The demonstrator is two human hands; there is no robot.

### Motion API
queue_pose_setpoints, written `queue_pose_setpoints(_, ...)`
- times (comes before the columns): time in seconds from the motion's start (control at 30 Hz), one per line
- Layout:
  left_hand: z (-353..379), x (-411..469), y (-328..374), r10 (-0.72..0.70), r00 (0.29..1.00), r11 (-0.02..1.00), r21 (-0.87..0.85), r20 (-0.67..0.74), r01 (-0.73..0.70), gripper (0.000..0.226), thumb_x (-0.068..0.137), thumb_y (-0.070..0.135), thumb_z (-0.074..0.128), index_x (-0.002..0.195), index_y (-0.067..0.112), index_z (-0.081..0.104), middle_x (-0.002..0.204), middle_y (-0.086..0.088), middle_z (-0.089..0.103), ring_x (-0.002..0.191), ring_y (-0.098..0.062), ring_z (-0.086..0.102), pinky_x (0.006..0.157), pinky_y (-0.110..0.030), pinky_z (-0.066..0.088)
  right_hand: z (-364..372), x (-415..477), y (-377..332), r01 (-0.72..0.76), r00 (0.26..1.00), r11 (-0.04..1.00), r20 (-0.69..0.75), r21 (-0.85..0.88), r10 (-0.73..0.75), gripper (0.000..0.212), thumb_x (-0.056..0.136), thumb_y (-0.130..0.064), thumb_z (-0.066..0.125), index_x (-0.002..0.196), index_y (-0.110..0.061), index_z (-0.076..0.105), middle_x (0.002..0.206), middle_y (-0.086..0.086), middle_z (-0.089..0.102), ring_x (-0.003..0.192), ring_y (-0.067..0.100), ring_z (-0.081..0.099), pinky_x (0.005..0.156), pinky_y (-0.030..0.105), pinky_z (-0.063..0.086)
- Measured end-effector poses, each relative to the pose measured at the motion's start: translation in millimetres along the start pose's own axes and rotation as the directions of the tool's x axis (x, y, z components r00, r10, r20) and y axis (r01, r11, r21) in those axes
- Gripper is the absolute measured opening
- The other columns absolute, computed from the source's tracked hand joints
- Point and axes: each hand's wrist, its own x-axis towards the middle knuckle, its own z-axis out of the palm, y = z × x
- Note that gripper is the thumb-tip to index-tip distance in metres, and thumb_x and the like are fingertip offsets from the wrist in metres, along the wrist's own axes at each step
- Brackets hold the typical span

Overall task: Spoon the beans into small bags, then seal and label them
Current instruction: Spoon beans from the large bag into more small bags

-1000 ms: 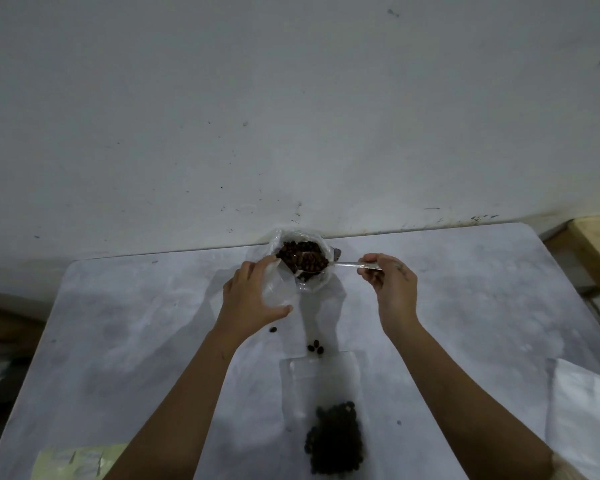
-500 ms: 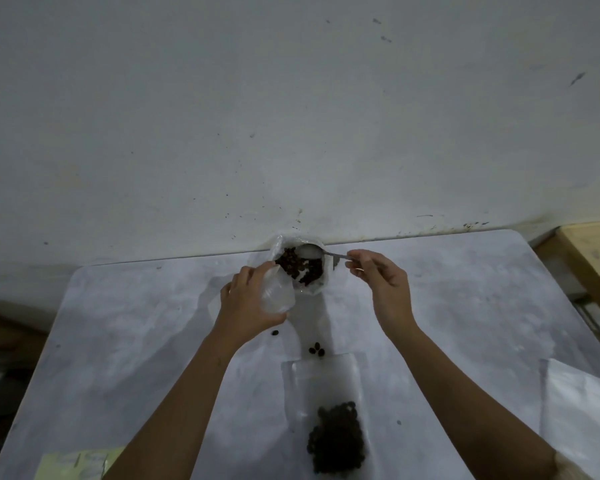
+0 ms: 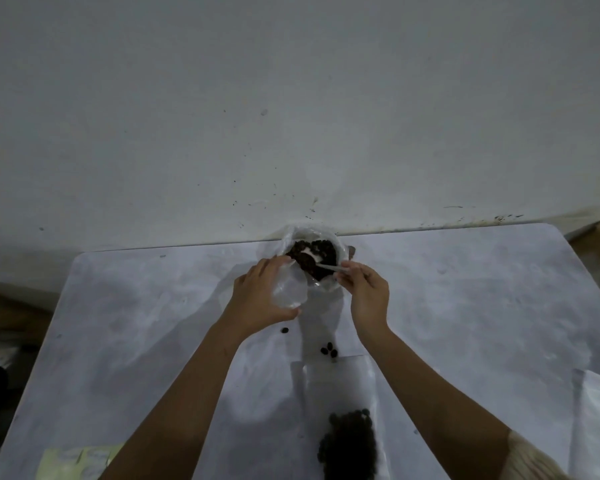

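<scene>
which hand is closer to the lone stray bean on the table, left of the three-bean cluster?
Left. The left hand, holding a small clear bag, sits just beyond the lone bean. The right hand, pinching the spoon, is farther off to its right.

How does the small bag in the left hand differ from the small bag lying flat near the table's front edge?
The held bag looks empty; the flat bag has a pile of beans at its near end. The left hand grips the held bag beside the big bag; the flat bag lies untouched on the table. Both are clear plastic.
</scene>
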Motion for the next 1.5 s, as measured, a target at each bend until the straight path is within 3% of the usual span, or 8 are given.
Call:
queue_pose_setpoints(0.2,3,2,-3,0.008,1.000,1.000,-0.022,-0.002,-0.008,0.087,0.061,0.044,0.079,0.135,0.034,0.035,0.131,0.010,0.044,0.121,-0.012,0.043,0.102,-0.041,0.034,4,2,-1,-0.184,0.983,0.978,0.014,0.098,0.183,0.020,0.091,0.003,0.049,0.080,0.001,0.066,0.080,0.011,0.067,0.068,0.018,0.067,0.066,0.018,0.057)
queue_pose_setpoints(0.33,3,0,-3,0.003,1.000,1.000,-0.005,-0.009,-0.004,0.086,0.062,0.043,0.079,0.135,0.034,0.034,0.132,0.012,0.043,0.122,-0.012,0.042,0.104,-0.041,0.033,-1,5,-7,-0.196,0.979,0.970,-0.034,0.143,0.202,0.023,0.090,0.003,0.048,0.076,0.000,0.066,0.075,0.010,0.067,0.066,0.021,0.066,0.071,0.020,0.057)
queue_pose_setpoints(0.57,3,-6,4,-0.059,0.998,0.997,0.050,-0.023,0.060,0.089,0.063,0.046,0.078,0.138,0.035,0.031,0.134,0.010,0.041,0.126,-0.014,0.038,0.106,-0.043,0.029,-24,3,-27,-0.104,0.989,0.980,-0.085,0.173,0.120,0.023,0.091,-0.001,0.050,0.074,-0.001,0.066,0.076,0.011,0.066,0.067,0.022,0.064,0.073,0.024,0.057)
queue_pose_setpoints(1.0,8,-22,23,-0.030,0.998,0.997,0.065,-0.057,0.034,0.089,0.062,0.050,0.077,0.137,0.033,0.031,0.135,0.007,0.042,0.125,-0.017,0.040,0.104,-0.046,0.031,-44,-30,-47,0.081,0.977,0.997,0.198,0.009,-0.081,0.023,0.092,0.001,0.048,0.080,-0.002,0.068,0.080,0.011,0.069,0.065,0.020,0.065,0.071,0.026,0.056)
queue_pose_setpoints(1.2,4,-28,15,-0.050,0.996,0.998,0.044,-0.068,0.053,0.091,0.062,0.047,0.077,0.138,0.035,0.029,0.135,0.009,0.041,0.126,-0.015,0.038,0.106,-0.047,0.028,-47,-29,-50,0.178,0.969,0.980,0.158,0.091,-0.191,0.023,0.093,-0.001,0.048,0.083,-0.005,0.069,0.077,0.001,0.072,0.071,0.021,0.065,0.072,0.025,0.055)
queue_pose_setpoints(1.37,1,-27,12,-0.060,0.997,0.998,0.029,-0.054,0.061,0.090,0.065,0.046,0.077,0.140,0.035,0.028,0.134,0.009,0.041,0.127,-0.015,0.037,0.107,-0.046,0.027,-39,-26,-29,0.359,0.922,0.920,0.211,-0.159,-0.324,0.023,0.097,-0.014,0.047,0.107,-0.008,0.067,0.104,0.004,0.067,0.096,0.019,0.065,0.084,0.028,0.054)
queue_pose_setpoints(1.5,1,-20,10,-0.066,0.997,0.998,0.006,-0.048,0.066,0.089,0.065,0.047,0.076,0.139,0.036,0.028,0.130,0.008,0.042,0.124,-0.014,0.039,0.105,-0.044,0.028,-28,-20,-8,0.450,0.892,0.820,0.228,-0.353,-0.391,0.022,0.097,-0.015,0.048,0.111,-0.014,0.065,0.107,-0.001,0.063,0.099,0.013,0.062,0.088,0.030,0.053)
